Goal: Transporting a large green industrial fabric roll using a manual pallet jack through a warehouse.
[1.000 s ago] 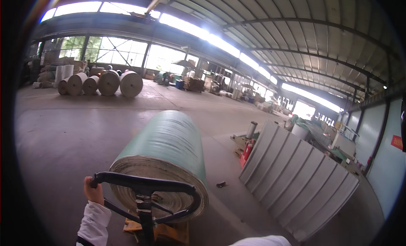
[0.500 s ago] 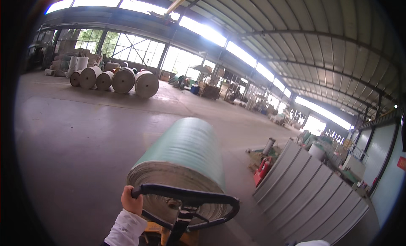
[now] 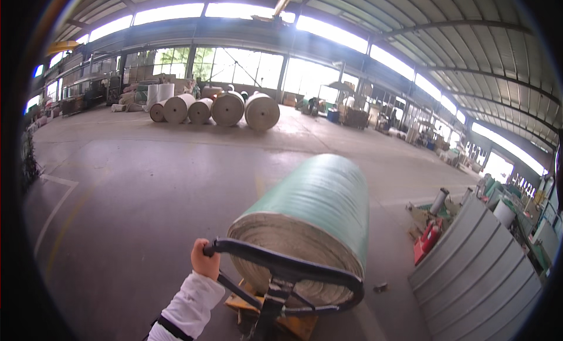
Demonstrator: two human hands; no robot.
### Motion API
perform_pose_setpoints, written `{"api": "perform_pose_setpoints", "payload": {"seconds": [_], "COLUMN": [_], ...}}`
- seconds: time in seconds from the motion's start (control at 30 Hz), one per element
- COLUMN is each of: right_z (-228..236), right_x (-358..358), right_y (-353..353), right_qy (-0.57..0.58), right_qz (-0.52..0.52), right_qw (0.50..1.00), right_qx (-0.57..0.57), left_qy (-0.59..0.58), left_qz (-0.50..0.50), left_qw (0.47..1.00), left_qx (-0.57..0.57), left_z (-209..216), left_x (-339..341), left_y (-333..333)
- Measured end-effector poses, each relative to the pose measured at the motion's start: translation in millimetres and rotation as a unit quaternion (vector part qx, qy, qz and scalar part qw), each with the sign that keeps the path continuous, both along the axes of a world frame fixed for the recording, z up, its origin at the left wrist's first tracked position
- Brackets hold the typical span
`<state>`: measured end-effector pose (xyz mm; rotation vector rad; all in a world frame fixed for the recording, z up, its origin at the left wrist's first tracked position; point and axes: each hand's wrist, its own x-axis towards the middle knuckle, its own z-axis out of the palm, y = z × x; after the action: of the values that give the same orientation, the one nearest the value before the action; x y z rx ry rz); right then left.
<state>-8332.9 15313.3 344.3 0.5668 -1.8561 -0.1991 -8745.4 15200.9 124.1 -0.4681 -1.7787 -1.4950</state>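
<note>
Swinging rightward since earlier, the black handle loop (image 3: 287, 269) now sits centred; the left hand (image 3: 204, 260) has its grip wrapped around the loop's left end. Just beyond lies the green-wrapped roll (image 3: 314, 215).

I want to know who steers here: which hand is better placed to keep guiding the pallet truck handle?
Left. The left hand grips the black looped pallet truck handle at its left end, below the big green-wrapped roll. The right hand is out of view.
</note>
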Motion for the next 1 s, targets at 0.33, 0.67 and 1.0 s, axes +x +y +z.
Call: {"api": "perform_pose_setpoints", "payload": {"seconds": [0.33,0.67,1.0], "right_z": [-136.8,-165.6,-172.7], "right_x": [-170.8,-244.5,-322.6], "right_y": [109.1,196.2,296.5], "right_qy": [-0.149,0.053,0.082], "right_qz": [-0.311,-0.311,-0.378], "right_qw": [0.797,0.828,0.797], "right_qx": [-0.495,-0.464,-0.463], "left_qy": [-0.077,-0.079,-0.026], "left_qz": [-0.187,-0.358,-0.245], "left_qw": [0.978,0.929,0.969], "left_qx": [0.053,0.045,-0.024], "left_z": [9.6,16.6,23.1], "left_x": [-39.3,-91.0,-158.9], "left_y": [42.0,89.2,169.6]}}
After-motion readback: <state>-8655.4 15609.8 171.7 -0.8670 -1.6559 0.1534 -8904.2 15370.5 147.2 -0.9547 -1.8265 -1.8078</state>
